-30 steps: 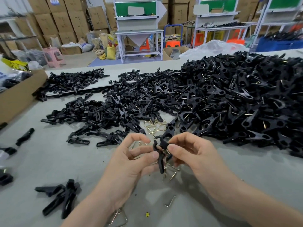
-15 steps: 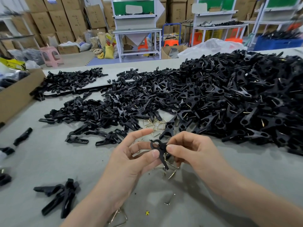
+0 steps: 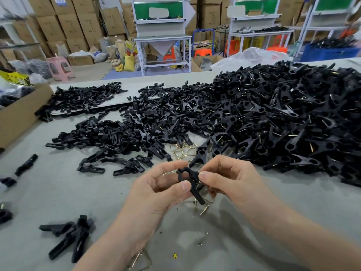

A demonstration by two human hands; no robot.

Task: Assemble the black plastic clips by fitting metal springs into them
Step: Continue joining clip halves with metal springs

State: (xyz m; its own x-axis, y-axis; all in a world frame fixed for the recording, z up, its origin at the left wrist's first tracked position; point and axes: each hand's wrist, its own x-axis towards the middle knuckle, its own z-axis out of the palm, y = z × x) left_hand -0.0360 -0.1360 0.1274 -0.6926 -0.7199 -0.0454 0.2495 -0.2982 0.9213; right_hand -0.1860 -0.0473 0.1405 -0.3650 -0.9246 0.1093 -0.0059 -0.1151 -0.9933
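On the grey bench (image 3: 58,192): large heap of black plastic clips (image 3: 283,118) at right; spread of black plastic clip halves (image 3: 109,133) centre-left; gold wire springs (image 3: 179,150) between them, nearer; brown cardboard box (image 3: 17,118) at left edge.

bright, even overhead light; soft shadows under the hands (image 3: 195,184); wide-angle bending and blur at the edges.

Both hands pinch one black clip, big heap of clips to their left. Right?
No. Head view: the left hand and right hand do pinch one black clip, but the big heap of clips lies to their right.
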